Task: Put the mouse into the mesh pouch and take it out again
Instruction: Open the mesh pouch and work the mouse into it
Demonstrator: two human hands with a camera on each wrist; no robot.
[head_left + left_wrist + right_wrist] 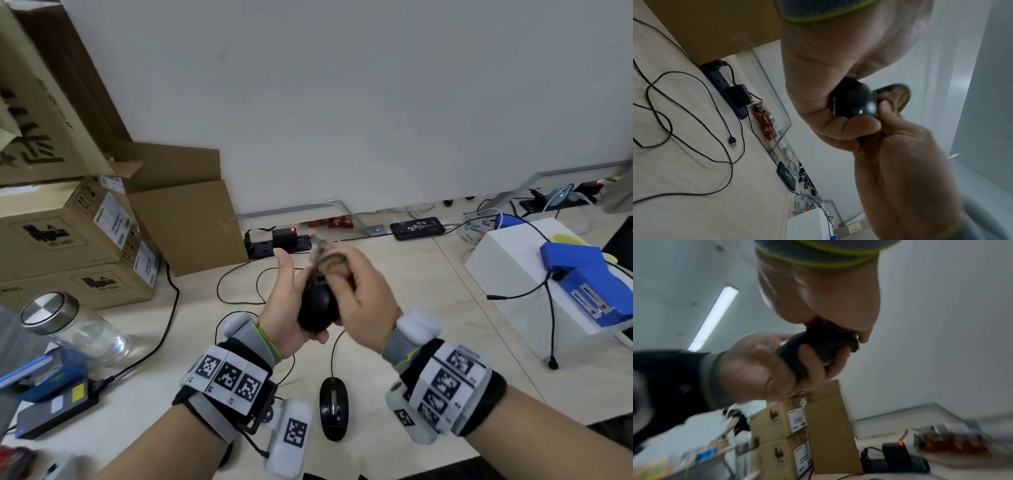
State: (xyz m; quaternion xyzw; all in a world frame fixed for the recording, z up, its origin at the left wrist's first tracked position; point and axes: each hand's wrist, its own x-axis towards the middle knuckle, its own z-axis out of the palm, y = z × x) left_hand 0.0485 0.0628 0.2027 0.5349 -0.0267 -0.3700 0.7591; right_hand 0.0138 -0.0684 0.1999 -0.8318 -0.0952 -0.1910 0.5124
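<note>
Above the desk my left hand [291, 301] grips a black mouse [318, 308], fingers curled round its body. A brown mesh pouch [329, 264] is bunched over the mouse's far end, and my right hand [358, 291] pinches that mesh. The left wrist view shows the mouse [858, 100] in my left hand's fingers [846, 128], with the pouch [895, 95] behind it. In the right wrist view the mesh [828, 326] sits under my right palm, against the mouse [818, 344]. How far the mouse is inside the pouch is hidden.
A second black wired mouse [334, 407] lies on the desk below my hands, with loose cables [239, 294] around it. Cardboard boxes [68, 240] and a glass jar [68, 325] stand at the left. A white box [534, 274] is at the right, a power strip [274, 243] at the back.
</note>
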